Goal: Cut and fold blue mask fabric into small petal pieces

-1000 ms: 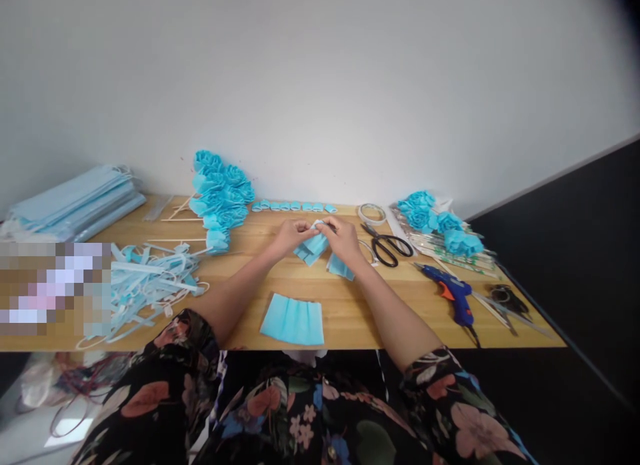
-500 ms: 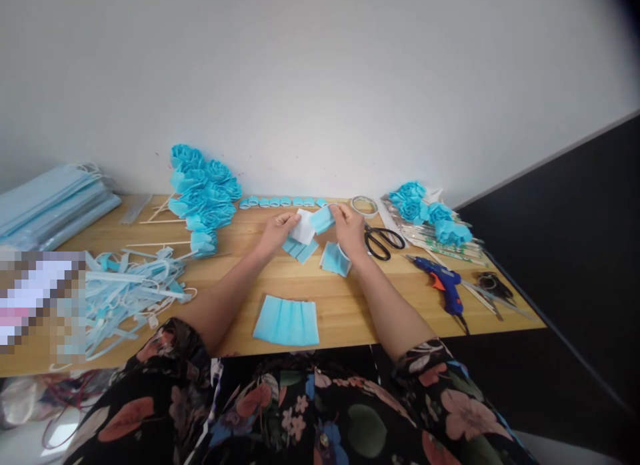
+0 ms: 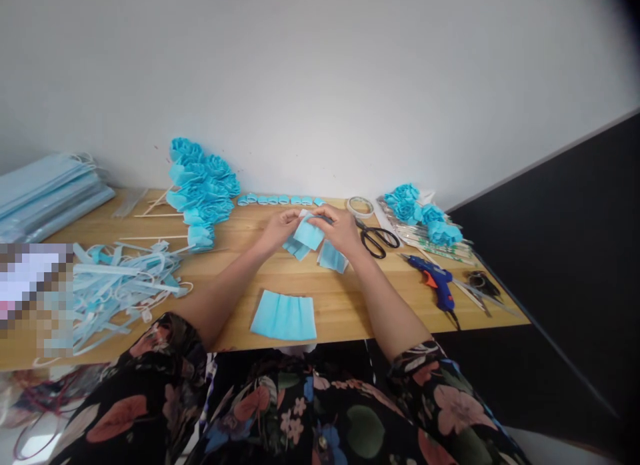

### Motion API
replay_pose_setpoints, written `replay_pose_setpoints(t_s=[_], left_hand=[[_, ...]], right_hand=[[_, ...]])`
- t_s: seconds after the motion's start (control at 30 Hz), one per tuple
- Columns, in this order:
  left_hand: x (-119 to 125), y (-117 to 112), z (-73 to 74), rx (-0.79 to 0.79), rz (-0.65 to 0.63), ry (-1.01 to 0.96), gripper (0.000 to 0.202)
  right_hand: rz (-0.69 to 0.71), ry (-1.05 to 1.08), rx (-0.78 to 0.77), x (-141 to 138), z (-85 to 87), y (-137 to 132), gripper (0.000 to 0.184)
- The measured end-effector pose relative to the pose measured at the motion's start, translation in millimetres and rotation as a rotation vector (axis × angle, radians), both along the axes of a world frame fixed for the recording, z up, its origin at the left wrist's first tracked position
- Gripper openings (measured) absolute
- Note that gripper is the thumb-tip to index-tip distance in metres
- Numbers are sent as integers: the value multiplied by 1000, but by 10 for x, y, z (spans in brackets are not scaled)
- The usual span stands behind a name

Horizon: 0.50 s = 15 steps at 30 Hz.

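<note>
Between my two hands is a small piece of blue mask fabric point(image 3: 309, 234), with a bit of white showing at its upper left. My left hand point(image 3: 281, 229) pinches its left edge. With thumb and fingers, my right hand point(image 3: 338, 227) grips its upper right side. Below the held piece lie a pleated blue fabric scrap point(image 3: 297, 250) and, to the right, a blue and white scrap point(image 3: 332, 258). Nearer to me, a larger pleated blue mask piece point(image 3: 283, 315) rests flat on the wooden table point(image 3: 230, 311).
Blue fabric flowers point(image 3: 203, 181) on sticks lie at left, above a heap of cut mask straps point(image 3: 125, 285). Rolled blue pieces point(image 3: 280, 199) line the wall. At right are tape point(image 3: 360, 207), scissors point(image 3: 379, 241), more flowers point(image 3: 425, 215) and a glue gun point(image 3: 434, 278). Stacked masks point(image 3: 50, 191) sit far left.
My hands have come closer together. The held fabric has turned from two visible faces, white and blue, to a mostly blue face hanging between them. The view has shifted slightly.
</note>
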<state>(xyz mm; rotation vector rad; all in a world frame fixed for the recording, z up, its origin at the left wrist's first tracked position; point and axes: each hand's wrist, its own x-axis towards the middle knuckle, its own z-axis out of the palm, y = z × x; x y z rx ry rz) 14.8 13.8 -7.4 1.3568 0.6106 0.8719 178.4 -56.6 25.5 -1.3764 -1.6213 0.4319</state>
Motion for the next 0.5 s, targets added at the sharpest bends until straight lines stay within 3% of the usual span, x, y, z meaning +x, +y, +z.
replay_pose_setpoints(t_s=[0.23, 0.4, 0.5], left_hand=[[-20, -64, 12, 5, -71, -20, 55], [-13, -75, 32, -8, -89, -38, 51], [-7, -83, 61, 18, -53, -52, 46]], right_hand=[[-33, -77, 60, -6, -14, 18, 19], [-104, -96, 46, -10, -24, 31, 21], [-93, -78, 73, 18, 0, 30, 47]])
